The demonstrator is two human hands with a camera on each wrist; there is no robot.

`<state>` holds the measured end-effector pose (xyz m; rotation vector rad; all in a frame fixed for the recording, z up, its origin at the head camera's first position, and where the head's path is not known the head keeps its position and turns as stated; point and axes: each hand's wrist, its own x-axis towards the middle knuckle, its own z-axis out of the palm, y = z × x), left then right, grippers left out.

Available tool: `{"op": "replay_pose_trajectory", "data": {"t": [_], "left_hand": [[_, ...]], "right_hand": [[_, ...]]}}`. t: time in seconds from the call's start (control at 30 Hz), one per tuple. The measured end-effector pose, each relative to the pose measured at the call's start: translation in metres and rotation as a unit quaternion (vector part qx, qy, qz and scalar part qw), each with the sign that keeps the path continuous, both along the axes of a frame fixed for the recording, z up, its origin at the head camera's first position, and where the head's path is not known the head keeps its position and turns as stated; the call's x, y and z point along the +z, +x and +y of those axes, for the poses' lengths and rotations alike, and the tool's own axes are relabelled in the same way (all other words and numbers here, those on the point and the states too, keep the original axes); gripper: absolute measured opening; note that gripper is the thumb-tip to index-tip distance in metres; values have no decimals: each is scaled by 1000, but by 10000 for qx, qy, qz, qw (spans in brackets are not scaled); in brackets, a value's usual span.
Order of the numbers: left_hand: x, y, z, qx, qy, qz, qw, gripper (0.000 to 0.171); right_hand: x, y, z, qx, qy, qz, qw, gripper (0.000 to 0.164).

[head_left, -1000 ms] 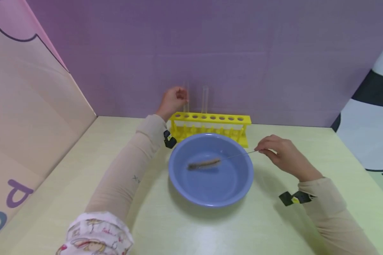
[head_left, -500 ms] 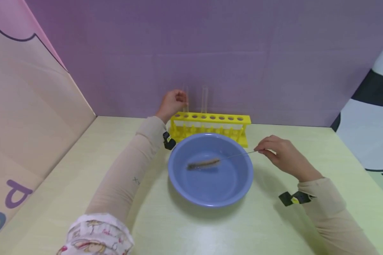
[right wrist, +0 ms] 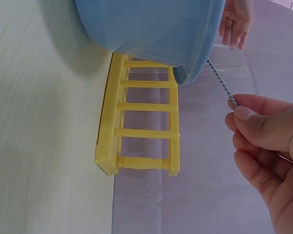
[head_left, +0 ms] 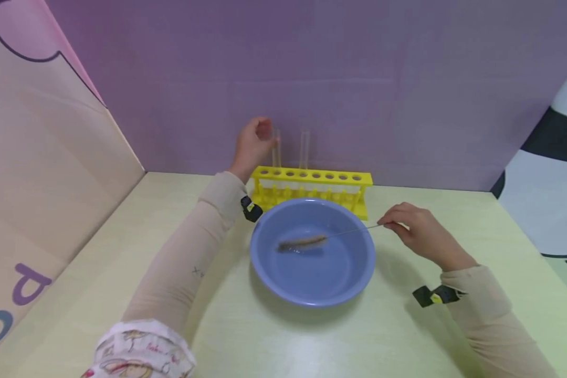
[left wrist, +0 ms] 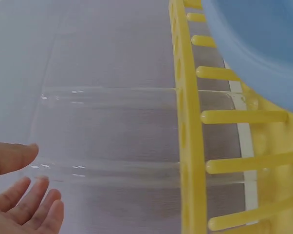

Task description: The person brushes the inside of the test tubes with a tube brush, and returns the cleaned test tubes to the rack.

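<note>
Since the earlier frames: left hand [head_left: 251,146] has come up a bit and its fingers have spread off the left test tube [head_left: 276,152]. That tube's mouth stood higher than its neighbour's a second ago and is now about level with it, so it has dropped in the rack. Right hand [head_left: 420,233] and bottle brush [head_left: 302,243] basically unmoved.

Left grip: thumb and fingers apart around the tube's mouth, nothing pinched. Can't tell whether a fingertip still grazes the glass. Right grip: thumb and fingertips pinching the end of the brush's twisted-wire handle [right wrist: 221,83], bristles inside the blue basin [head_left: 331,283]. Glints by the bristles; water level can't be read.

Left tube is upright in the yellow test-tube rack [head_left: 366,179], second hole from the left. Second test tube [head_left: 304,149] also upright, one hole between them. Basin sits on the desk [head_left: 245,341] just in front of the rack, hiding part of its base.

Step in hand, my read: racking the left tube, release basically done. Next move calls for pulling the left hand clear without knocking the mouth, while the right keeps the brush over the basin, away from the glass.
</note>
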<state>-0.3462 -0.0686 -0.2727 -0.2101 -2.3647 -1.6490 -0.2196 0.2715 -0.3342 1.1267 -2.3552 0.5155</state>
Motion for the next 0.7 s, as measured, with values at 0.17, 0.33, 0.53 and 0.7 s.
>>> {"op": "replay_pose_trajectory", "data": {"t": [0.17,0.33,0.53,0.7], "left_hand": [[9,3,8,46,3,458,9989,49],[18,10,21,-61,214,943,9953,47],[23,16,42,-464,213,1034,9933,49],[18,14,55,-473,102,723,9962,54]], "right_hand": [[0,3,4,-125,25,-22,9999,32],[1,5,6,-92,26,-48,9999,31],[1,4,6,11,116,-28,9999,30],[-2,4,5,-9,168,-43,9998,30]]}}
